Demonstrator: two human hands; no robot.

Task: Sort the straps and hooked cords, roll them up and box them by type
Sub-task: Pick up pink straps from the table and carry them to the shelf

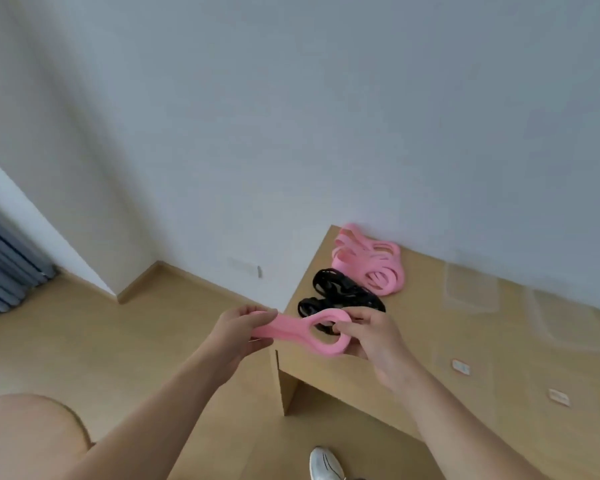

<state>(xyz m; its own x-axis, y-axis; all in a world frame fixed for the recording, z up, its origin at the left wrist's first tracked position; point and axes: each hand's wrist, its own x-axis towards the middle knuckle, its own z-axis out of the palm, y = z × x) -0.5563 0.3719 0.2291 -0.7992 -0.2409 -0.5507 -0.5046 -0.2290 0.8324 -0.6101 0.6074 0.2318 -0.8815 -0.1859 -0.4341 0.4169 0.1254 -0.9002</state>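
Light wood surface (413,341) against a plain white wall (291,98), its left end standing over a wood floor (118,334). Grey curtain (4,265) at far left, wood skirting along the wall base, a wall outlet (246,266) low down. A white shoe (326,464) at the bottom edge.

Two clear plastic boxes (471,285) sit on the surface near the wall, hard to make out; small white labels (460,367) on clear lids nearer the camera, writing too blurred to read.

Pink strap (309,332) is held in the air over the left end of the surface, long axis roughly left to right, its open loop end toward the right. Left hand (243,329) grips the flat left end, fingers curled round it. Right hand (371,337) pinches the loop end with fingers and thumb.

Pile of pink straps (371,265) lies on the surface against the wall. Black straps (340,294) lie in a heap just in front of that pile, partly behind the held strap.
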